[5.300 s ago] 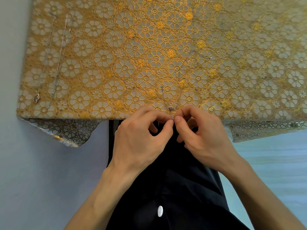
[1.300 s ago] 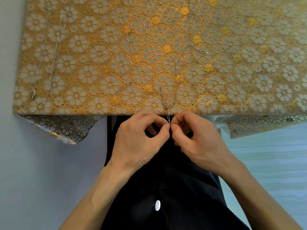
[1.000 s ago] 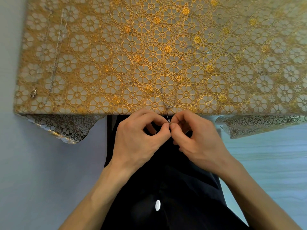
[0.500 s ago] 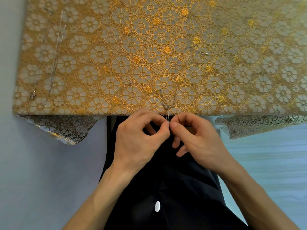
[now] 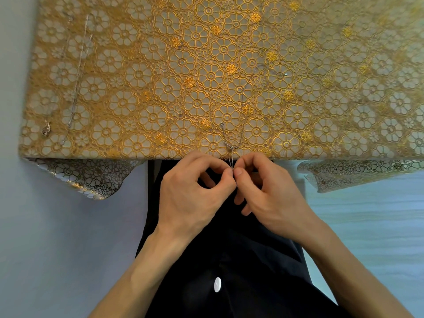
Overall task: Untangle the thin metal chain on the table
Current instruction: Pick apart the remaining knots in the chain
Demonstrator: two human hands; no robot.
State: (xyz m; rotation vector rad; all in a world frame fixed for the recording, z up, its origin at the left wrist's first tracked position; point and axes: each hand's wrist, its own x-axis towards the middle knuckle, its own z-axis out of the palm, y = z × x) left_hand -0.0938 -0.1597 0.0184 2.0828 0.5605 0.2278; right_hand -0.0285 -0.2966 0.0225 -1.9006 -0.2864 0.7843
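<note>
A thin silver chain (image 5: 231, 154) hangs over the near edge of the table, its knotted part lying on the gold floral cloth just above my fingers. One strand runs up to a small ring end; another trails faintly up and right across the cloth. My left hand (image 5: 195, 191) and my right hand (image 5: 266, 191) meet thumb to thumb just below the table edge, each pinching the chain between thumb and forefinger. The pinched stretch is hidden between my fingertips.
The table (image 5: 137, 65) carries a gold flower-patterned cloth whose corners droop at left and right. A second thin chain (image 5: 78, 72) with a clasp lies straight along the far left of the cloth. Dark clothing with a white button (image 5: 217, 284) is below my hands.
My hands have stayed at the table edge pinching the chain. Over the last second the lower fingers of my right hand loosened and spread slightly. The chain on the cloth barely shifted.
</note>
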